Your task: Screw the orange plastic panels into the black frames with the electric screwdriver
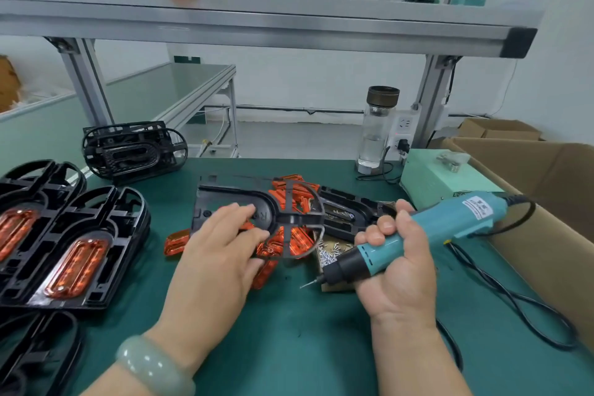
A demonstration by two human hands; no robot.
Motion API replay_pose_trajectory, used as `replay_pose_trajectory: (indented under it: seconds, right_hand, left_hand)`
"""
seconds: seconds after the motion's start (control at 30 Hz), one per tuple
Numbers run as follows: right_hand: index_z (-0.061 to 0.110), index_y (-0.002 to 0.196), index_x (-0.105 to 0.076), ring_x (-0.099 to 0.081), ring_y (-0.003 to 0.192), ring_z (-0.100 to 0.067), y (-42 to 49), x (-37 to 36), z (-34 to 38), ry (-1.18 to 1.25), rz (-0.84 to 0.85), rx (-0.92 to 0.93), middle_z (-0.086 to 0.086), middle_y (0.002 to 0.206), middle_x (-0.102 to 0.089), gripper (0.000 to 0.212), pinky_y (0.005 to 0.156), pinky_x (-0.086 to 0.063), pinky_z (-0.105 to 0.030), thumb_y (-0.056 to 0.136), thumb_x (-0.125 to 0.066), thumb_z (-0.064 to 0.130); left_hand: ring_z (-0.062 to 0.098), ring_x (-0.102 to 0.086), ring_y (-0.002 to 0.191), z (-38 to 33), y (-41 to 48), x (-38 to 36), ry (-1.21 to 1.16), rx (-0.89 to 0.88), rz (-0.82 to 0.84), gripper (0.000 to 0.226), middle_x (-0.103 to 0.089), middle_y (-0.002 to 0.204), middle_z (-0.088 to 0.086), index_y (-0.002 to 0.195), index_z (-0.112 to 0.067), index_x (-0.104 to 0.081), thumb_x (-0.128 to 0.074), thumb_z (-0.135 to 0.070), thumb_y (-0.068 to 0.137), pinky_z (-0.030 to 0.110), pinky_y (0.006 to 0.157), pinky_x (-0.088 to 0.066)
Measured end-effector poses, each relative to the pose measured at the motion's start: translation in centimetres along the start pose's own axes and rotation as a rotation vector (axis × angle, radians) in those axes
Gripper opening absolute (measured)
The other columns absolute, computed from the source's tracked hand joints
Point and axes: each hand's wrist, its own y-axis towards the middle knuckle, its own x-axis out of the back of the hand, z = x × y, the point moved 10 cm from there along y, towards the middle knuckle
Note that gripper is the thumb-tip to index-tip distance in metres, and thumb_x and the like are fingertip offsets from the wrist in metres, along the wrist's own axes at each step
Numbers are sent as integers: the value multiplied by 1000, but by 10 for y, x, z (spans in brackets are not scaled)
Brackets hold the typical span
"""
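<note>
Tightly gripped screwdriver (418,235), black frame (221,194) held

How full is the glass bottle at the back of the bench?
Mostly empty: clear liquid fills only the lower part of the upright glass bottle, well below its dark cap.

Pinches frame (231,199) with left hand (221,244), palm down, fingers on top, thumb under. Grips screwdriver (450,222) in right hand (395,270), fingers curled over it. Reaches forward with both bare forearms.
</note>
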Motion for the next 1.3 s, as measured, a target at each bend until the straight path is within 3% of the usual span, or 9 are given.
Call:
replay_pose_trajectory:
  seconds: [0.17, 0.4, 0.53, 0.7, 0.87, 0.9, 0.97, 1.03, 1.3]
  right_hand:
    - [24, 92, -57, -45, 48, -4, -1, -3, 13, 62, 12, 41, 11, 61, -48, 9, 58, -43, -19, 84, -55, 20]
    - [25, 91, -56, -44, 48, -4, -3, -3, 13, 93, -9, 39, 11, 61, -48, 12, 59, -41, -20, 94, -47, 18]
    - [25, 90, -57, -45, 48, -4, -4, -4, 15, 105, -4, 40, 11, 61, -49, 9, 58, -43, -20, 91, -51, 18]
    - [24, 92, -56, -45, 48, -4, -4, -4, 13, 92, -6, 49, 11, 61, -49, 8, 58, -42, -20, 90, -52, 17]
    - [24, 92, -55, -46, 48, -4, -5, -5, 10, 70, 8, 42, 11, 60, -50, 10, 57, -42, -19, 92, -51, 15]
    - [24, 92, -55, -46, 48, -5, -5, -5, 9, 67, 8, 38, 10, 60, -50, 11, 57, -42, -19, 94, -49, 15]
    - [24, 92, -54, -45, 47, -5, -5, -6, 6, 62, 8, 28, 10, 60, -50, 12, 57, -41, -19, 95, -48, 14]
    - [23, 92, -54, -45, 48, -5, -6, -6, 3, 55, 5, 19, 9, 60, -49, 12, 58, -40, -19, 95, -48, 14]
    - [24, 92, -54, -45, 48, -5, -7, -6, -7, 39, 22, -18, 9, 59, -50, 11, 58, -40, -19, 95, -50, 15]
  left_hand:
    - [24, -53, 109, -17, -24, 2, -49, -23, 20, 46, -64, 112, 7, 92, -12, -74, -91, -8, 49, 27, 99, -34]
    - [11, -43, 88, -32, -49, 0, -167, -29, 40, 53, -48, 92, -11, 82, -18, -76, -96, -14, 33, 20, 72, -45]
    - [4, -42, 80, -45, -62, -8, -207, -61, 142, 53, -51, 85, -16, 78, -24, -77, -97, -25, 29, 17, 60, -50]
    - [-3, -46, 82, -59, -78, -15, -267, -65, 256, 34, -62, 80, -20, 74, -34, -76, -72, -44, 42, 16, 53, -53]
    - [-3, -50, 85, -61, -82, -17, -318, -16, 308, 32, -62, 84, -26, 73, -40, -74, -67, -48, 43, 8, 58, -50]
    - [-6, -52, 87, -60, -82, -18, -336, 1, 325, 33, -59, 88, -29, 78, -40, -75, -68, -47, 47, 8, 65, -50]
    - [-10, -46, 106, -56, -84, -21, -351, 35, 332, 41, -40, 105, -42, 103, -46, -68, -62, -50, 63, 4, 91, -33]
    - [-16, -29, 115, -51, -92, -24, -362, 96, 380, 43, -23, 110, -47, 119, -53, -53, -57, -58, 77, -7, 87, -14]
    - [-16, -37, 110, -48, -96, -31, -327, 130, 462, 35, -26, 107, -49, 119, -49, -55, -57, -52, 84, 1, 90, -28]
